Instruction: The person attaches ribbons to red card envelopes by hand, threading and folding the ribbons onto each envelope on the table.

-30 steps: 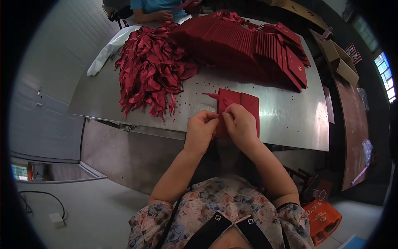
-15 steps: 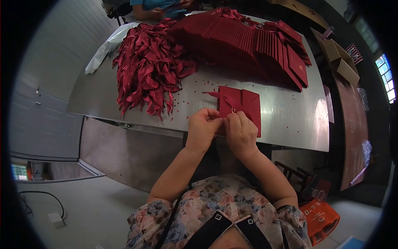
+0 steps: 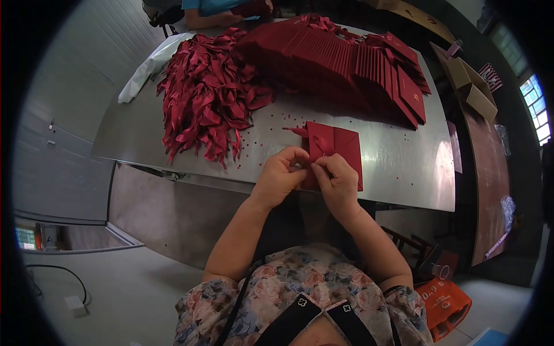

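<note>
- Nearest is the floral top (image 3: 323, 277) of the person at work, with dark trim crossing at the neckline.
- On the floor to the right sits an orange bag (image 3: 447, 305) with pale lettering.
- The left hand (image 3: 283, 176) is at the left edge of the red packet, its thumb and forefinger curled towards each other; whether they are clamped on anything cannot be told.
- The right hand (image 3: 340, 179) lies over the packet's lower part, thumb and forefinger bent close together near the left hand's fingertips. What, if anything, is between them is too small to make out.
- The red packet (image 3: 347, 143) is at the near edge of the desk, in front of the person, partly covered by the right hand. A red ribbon (image 3: 324, 140) shows on its upper face, and a ribbon end juts out to its left.
- The desk (image 3: 381, 155) has a shiny metal top, with small red dots (image 3: 247, 155) scattered left of the packet.
- Beyond, to the left, is a loose heap of red ribbons (image 3: 205, 98), with white plastic (image 3: 150, 66) beside it.
- Further back stands a long row of red packets (image 3: 329, 63), leaning closely together.
- At the far side is another person's blue sleeve (image 3: 210, 4).
- Off the desk's right side is an open cardboard box (image 3: 479, 95).
</note>
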A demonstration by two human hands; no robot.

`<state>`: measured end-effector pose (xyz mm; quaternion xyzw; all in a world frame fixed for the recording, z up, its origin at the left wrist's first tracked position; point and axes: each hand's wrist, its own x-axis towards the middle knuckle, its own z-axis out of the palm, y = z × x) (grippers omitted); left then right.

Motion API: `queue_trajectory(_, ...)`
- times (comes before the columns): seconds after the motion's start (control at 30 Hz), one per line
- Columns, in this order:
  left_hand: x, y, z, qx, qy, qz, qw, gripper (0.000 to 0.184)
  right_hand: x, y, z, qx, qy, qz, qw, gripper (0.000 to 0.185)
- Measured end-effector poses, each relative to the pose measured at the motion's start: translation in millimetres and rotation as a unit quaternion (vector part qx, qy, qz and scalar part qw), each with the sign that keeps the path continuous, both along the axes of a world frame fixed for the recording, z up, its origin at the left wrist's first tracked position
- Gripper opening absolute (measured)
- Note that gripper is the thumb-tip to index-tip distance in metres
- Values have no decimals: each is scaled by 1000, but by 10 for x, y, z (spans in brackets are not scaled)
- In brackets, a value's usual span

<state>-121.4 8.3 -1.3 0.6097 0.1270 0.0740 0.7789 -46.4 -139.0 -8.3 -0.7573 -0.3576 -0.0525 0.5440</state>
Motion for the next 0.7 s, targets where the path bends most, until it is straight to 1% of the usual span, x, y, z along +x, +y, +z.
queue_trajectory(0.03, 0, 23, 1, 28, 5, -17, 999, 22, -1, -11, 2, 3, -1, 3, 1000, 7)
queue_trajectory(0.07, 0, 56, 11, 27, 4, -18, 999, 22, 6, -31, 6, 2, -2, 2, 1000, 7)
queue_trajectory(0.13, -5, 129, 38, 40, 46, -81, 995, 22, 23, -75, 28, -22, -25, 23, 999, 9)
queue_trajectory(0.17, -2, 147, 29, 40, 45, -82, 995, 22, 32, -83, 62, -23, -26, 21, 999, 9)
queue_trajectory(0.23, 26, 157, -12, 73, 52, -72, 993, 18, 67, -114, 218, 17, -57, 38, 997, 8)
queue_trajectory(0.27, 39, 153, -22, 71, 50, -77, 993, 18, 86, -180, 359, 54, 16, 23, 998, 10)
queue_trajectory(0.3, 41, 145, -34, 94, 28, -67, 993, 17, 129, -269, 464, 91, 90, 9, 992, 12)
queue_trajectory(0.33, 34, 137, -45, 118, 6, -56, 991, 17, 278, -365, 432, 96, 60, -39, 993, 15)
queue_trajectory(0.37, 23, 128, -51, 116, 7, -58, 991, 17, 400, -458, 361, 94, 60, -41, 993, 15)
queue_trajectory(0.43, 19, 110, -36, 158, -22, -40, 986, 18, 554, -560, 268, -63, 117, -80, 988, 22)
queue_trajectory(0.47, 22, 103, -25, 157, -24, -42, 986, 18, 546, -567, 208, -105, 116, -84, 984, 26)
queue_trajectory(0.5, 22, 90, -21, 152, -14, -38, 988, 19, 504, -551, 212, -105, 115, -85, 984, 26)
queue_trajectory(0.57, 21, 69, -22, 147, 0, -34, 989, 19, 426, -527, 210, -180, 69, -31, 981, 24)
queue_trajectory(0.6, 26, 63, -21, 173, 3, -30, 984, 19, 452, -526, 123, -190, 31, -3, 981, 20)
queue_trajectory(0.63, 25, 65, -17, 199, 7, -27, 980, 19, 482, -500, 53, -188, 33, -3, 982, 20)
queue_trajectory(0.67, 22, 87, -52, 201, 9, -28, 979, 19, 529, -461, 0, -126, 153, 10, 980, 18)
queue_trajectory(0.7, 22, 116, -91, 283, -14, -24, 959, 19, 567, -416, 5, -62, 268, 23, 961, 17)
